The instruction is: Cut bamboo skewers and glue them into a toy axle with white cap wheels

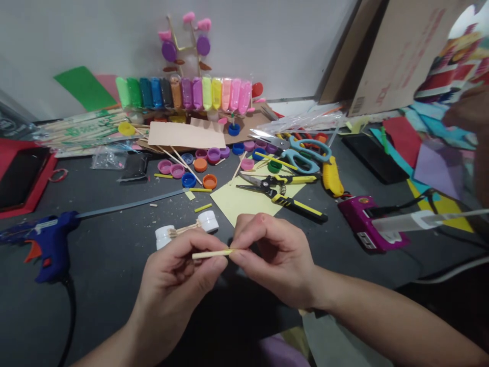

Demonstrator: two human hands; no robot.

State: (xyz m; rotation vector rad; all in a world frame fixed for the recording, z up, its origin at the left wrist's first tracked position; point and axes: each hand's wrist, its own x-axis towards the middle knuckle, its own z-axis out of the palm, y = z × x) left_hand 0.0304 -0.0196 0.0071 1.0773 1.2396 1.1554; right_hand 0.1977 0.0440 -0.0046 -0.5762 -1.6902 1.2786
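Observation:
Between my two hands is a short pale wooden stick (208,254), with a yellowish bit at its right end. The thumb and fingers of my left hand (179,278) pinch it along its length. My right hand (277,252) pinches the yellowish end, and its fingertips hide what lies there. Just behind my left hand, two white caps (208,221) are joined by thin wooden sticks (187,229). Short yellow pieces (202,208) lie beyond them. Pruning shears (280,188) rest partly on a pale yellow sheet (225,200) past my right hand.
A blue glue gun (57,244) lies at left. Coloured bottle caps (200,164), blue-handled scissors (305,153) and a yellow cutter (332,176) spread across the middle. Clay packs (187,94) stand at the back. At right are a purple device (359,219), a black phone (376,158) and a person's arm (468,109).

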